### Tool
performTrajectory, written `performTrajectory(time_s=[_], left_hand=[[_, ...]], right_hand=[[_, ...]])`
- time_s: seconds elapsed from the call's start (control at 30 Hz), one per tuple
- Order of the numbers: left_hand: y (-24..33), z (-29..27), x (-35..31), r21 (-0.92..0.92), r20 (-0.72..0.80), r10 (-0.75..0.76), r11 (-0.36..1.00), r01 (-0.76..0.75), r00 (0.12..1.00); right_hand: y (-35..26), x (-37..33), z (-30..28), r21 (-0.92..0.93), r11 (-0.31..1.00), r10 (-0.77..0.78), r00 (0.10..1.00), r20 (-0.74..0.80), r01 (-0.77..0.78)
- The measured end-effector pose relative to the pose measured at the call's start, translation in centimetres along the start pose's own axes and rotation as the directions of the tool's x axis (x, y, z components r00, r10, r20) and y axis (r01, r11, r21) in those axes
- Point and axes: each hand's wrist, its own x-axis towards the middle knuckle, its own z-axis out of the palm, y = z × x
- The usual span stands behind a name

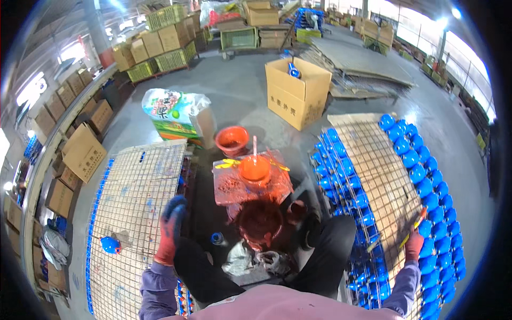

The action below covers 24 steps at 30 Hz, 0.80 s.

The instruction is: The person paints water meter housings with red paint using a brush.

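My left hand [169, 229], in a red glove with dark blue fingers, is raised over the inner edge of the left wire rack [133, 197], beside my knee. Its fingers point upward, and nothing shows in them. One round blue metal housing [110, 245] sits on that rack. On my right, my gloved right hand [414, 245] is closed around a slim yellow tool with a reddish end [420, 218]; its exact kind is unclear. This hand is over the right wire rack [373, 160], against the rows of blue housings [434, 214] along its outer side.
Between my legs, a low stand [226, 189] carries an orange paint pot [255, 169] with a stick in it and yellow-handled tools. Behind it is a red basin [232, 140]. A printed bag [178, 114] and an open cardboard box [298, 96] stand farther off.
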Motion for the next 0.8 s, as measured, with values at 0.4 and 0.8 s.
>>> performTrajectory(time_s=[0.4, 0.8], left_hand=[[0.6, 12.1, 3.5, -0.046, 0.43, 0.006, 0.999, 0.016, 0.903], [1.5, 18.9, 4.1, -0.506, 0.839, -0.07, 0.265, 0.821, 0.54]], right_hand=[[-11.2, 5.7, -21.6, 0.805, 0.536, 0.153, 0.909, -0.388, 0.254], [-35.4, 10.1, -43.2, 0.734, -0.449, -0.365, 0.645, -0.672, 0.51]])
